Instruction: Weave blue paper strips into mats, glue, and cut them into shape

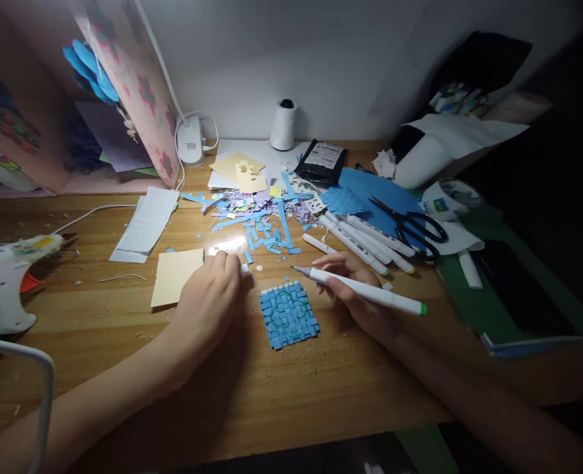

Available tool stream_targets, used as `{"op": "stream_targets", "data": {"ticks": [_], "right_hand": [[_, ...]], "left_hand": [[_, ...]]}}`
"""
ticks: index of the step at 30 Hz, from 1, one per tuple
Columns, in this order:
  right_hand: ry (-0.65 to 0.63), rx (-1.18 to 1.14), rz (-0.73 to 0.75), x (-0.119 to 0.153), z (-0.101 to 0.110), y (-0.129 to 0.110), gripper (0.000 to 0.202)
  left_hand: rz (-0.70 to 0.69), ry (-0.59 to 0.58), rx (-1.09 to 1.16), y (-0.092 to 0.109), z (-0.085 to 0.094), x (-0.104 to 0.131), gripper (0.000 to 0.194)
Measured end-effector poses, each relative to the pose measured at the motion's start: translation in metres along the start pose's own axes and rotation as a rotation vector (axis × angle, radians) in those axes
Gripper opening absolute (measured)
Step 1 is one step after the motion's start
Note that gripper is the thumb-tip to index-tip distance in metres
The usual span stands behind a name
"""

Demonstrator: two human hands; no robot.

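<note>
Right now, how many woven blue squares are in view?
2: the square with green lines, nearer the camera; the second square, farther back by the black scissors. Others could be hidden.

the left hand (210, 286) hides its fingertips; its grip cannot be determined. the same hand covers part of the cream card (173, 276). the glue gun (2, 283) and white tube (48, 388) are cut off by the left edge. print on the black packet (321, 161) is illegibly small.
</note>
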State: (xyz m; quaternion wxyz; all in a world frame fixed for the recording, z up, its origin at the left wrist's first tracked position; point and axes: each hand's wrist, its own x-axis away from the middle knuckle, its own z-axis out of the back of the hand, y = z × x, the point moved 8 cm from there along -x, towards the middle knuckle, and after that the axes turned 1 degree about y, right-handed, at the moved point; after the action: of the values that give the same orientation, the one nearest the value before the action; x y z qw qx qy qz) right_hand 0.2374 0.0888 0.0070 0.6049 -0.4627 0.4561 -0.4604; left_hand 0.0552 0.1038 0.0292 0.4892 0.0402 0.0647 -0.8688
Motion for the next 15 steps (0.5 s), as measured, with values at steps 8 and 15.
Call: {"op": "stream_targets", "data": {"ticks": [8, 15], "right_hand": [[-0.208, 0.382, 0.163, 0.001, -0.017, -0.008, 0.030], [0.094, 0.492, 0.197, -0.013, 0.029, -0.021, 0.019]], "left_hand": [[0.074, 0.141, 0.060, -0.007, 0.001, -0.006, 0.020], [-0.098, -0.076, 0.482, 0.030, -0.011, 0.005, 0.027]]}}
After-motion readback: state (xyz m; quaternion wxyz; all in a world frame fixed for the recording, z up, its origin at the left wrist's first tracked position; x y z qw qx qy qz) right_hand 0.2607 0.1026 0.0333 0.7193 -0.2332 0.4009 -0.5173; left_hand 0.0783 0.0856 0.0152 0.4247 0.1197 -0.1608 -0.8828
